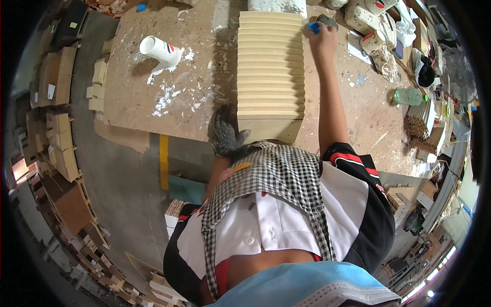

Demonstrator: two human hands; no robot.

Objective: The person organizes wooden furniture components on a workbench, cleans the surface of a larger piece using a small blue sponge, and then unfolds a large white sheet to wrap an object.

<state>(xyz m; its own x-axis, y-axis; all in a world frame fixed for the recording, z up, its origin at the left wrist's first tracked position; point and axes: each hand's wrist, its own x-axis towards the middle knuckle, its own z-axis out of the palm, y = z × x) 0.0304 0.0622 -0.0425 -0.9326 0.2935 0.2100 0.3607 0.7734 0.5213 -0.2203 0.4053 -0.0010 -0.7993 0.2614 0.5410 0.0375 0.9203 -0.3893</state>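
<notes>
A long stack of tan cardboard pieces [270, 66], overlapping like steps, lies on the worktable [199, 110] in front of me. By its near left corner is my left hand [226, 134] in a dark grey glove. Its thumb is spread from the fingers, and I see nothing held in it. My right hand [323, 43] reaches past the far right end of the stack. Its fingers close on a small blue object [313, 27] whose kind I cannot make out. A dark grey patch [327, 21] shows at the fingers, perhaps part of a glove.
A white cup [161, 50] lies tilted at the left among dried white splashes. Paint-stained containers [358, 19], a sheet of paper [358, 47] and a green plastic bottle [409, 96] crowd the right side. Cardboard stacks [60, 138] stand across the floor at left.
</notes>
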